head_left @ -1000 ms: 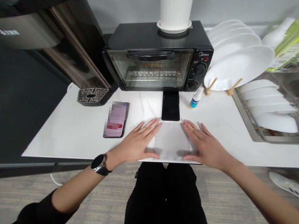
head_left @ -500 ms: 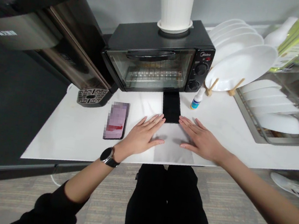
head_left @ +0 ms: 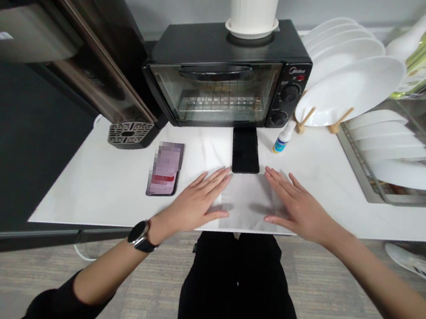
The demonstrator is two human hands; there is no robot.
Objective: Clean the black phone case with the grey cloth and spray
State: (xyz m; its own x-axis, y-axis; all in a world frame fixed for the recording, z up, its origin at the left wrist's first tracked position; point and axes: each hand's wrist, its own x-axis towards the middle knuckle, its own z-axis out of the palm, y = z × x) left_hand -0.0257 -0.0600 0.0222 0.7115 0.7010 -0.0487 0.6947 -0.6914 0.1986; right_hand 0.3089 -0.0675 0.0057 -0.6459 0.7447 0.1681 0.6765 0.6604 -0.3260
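Note:
My left hand (head_left: 200,199) is open, palm down with the thumb apart, over the left edge of a thin greyish cloth (head_left: 246,208) on the white counter. Opposite it, my right hand (head_left: 297,202) is open too, at the cloth's right edge. Neither holds anything; whether the palms touch the surface I cannot tell. Just beyond the fingertips lies a black phone (head_left: 246,151), dark screen up, its far end close to the oven. A second phone (head_left: 166,169) with a lit screen rests left of my left hand. A small white spray bottle (head_left: 284,136) with a blue label stands upright beyond my right hand.
A black toaster oven (head_left: 222,90) bears a white pot (head_left: 254,3). To the left stands a tall dark drink dispenser (head_left: 104,61). White plates (head_left: 352,83) lean in a wooden rack; white bowls (head_left: 391,146) sit in a metal tray. The counter edge (head_left: 110,223) runs before me.
Both hands have drawn slightly apart and towards me, away from the near corners of the black phone. The phones and the bottle stay in place; the view shifts a little.

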